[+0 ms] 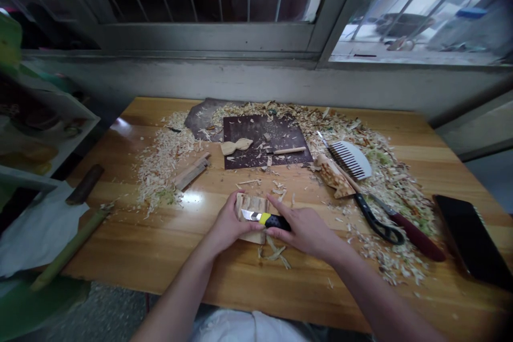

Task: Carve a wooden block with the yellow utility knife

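Near the front of the table, my left hand (228, 224) grips the left side of a pale wood block (253, 204), thumb along its lower part. In my right hand (302, 227) is a utility knife (274, 220) with a black handle and yellow collar. Its short blade points left and lies over the block's top face, close to my left thumb. Fingers of my right hand also reach the block's right edge. Curled wood strips (278, 251) lie just right of the block. The underside of the block is hidden.
Behind lies a dark mat (262, 136) bearing a carved wooden piece (236, 146) and a thin wood-handled tool (286, 150). Shavings (164, 155) spread around it. To the right are a carved log (334, 176), a white comb-like tool (350, 159), a red-handled knife (417, 235) and a phone (471, 238).
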Motion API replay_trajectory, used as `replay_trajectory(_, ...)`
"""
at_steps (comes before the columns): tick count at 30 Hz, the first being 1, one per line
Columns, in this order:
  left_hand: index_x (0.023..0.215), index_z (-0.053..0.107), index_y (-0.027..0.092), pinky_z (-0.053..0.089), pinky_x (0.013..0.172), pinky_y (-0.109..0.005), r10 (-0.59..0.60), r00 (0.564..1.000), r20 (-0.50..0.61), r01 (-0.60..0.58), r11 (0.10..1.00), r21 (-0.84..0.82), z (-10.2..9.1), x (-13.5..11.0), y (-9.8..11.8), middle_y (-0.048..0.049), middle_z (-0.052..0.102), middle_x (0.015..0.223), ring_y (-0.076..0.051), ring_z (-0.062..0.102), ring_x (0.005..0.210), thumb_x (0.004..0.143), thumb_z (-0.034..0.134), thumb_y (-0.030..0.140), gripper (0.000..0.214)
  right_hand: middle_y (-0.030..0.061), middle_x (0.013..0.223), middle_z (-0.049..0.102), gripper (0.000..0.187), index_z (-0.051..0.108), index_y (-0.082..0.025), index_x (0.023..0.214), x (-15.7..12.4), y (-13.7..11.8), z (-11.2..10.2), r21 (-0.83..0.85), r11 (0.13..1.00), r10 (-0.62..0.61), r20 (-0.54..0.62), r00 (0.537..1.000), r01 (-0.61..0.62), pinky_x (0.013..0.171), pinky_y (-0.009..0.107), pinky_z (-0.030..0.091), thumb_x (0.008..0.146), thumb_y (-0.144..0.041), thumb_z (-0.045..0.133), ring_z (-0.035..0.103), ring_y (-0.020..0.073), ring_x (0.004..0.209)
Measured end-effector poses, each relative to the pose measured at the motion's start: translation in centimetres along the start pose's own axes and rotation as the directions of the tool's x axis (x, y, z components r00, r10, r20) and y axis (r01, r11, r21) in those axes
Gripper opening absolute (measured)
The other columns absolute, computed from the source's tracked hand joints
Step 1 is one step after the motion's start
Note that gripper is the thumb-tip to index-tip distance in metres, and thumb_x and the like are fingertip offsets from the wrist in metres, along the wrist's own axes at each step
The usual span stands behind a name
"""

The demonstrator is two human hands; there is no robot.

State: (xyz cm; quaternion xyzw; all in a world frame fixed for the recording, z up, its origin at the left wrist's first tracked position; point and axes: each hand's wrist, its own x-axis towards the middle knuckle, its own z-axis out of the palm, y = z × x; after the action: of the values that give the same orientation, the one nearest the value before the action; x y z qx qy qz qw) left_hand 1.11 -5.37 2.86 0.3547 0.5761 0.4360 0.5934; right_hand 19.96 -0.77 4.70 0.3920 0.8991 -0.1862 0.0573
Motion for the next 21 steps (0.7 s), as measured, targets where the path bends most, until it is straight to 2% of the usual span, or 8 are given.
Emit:
replay_trajectory(8,0.099,0.038,0.020,0.043,0.073,-0.027,0.041,0.999,0.009,-0.041,0.998,0.036,0.1,0.4,-0.5,0.0008,0.057,0.087,-0.015,0.055,0.081,0.049,0.075,0.020,0.063,0.0088,0.096,0.066,0.063,0.025,-0.023,0.134,0.2,-0.1,0.6,-0.010,0.999,0.048,-0.006,0.999,-0.049,0.059,0.030,0.040,0.081,-0.057,0.033,0.063,0.0264,0.078)
replay_trajectory(13,0.102,0.037,0.021,0.043,0.073,-0.027,0.063,0.998,-0.014,-0.062,0.996,0.060,0.3,0.3,-0.6,0.0011,0.055,0.088,-0.014,0.055,0.081,0.052,0.073,0.019,0.062,0.0084,0.098,0.065,0.064,0.022,-0.023,0.135,0.3,-0.3,0.9,-0.007,0.998,0.068,0.010,0.998,-0.068,0.061,0.029,0.041,0.081,-0.056,0.035,0.063,0.0258,0.080)
replay_trajectory(21,0.106,0.040,0.021,0.043,0.077,-0.029,0.097,0.990,-0.104,-0.079,0.983,0.168,0.5,0.1,-1.2,-0.0021,0.057,0.094,-0.017,0.056,0.087,0.055,0.072,0.029,0.061,0.0082,0.090,0.067,0.063,0.020,-0.023,0.136,0.5,-0.2,0.3,-0.036,0.997,0.075,0.002,0.997,-0.075,0.059,0.028,0.040,0.082,-0.053,0.035,0.063,0.0248,0.075)
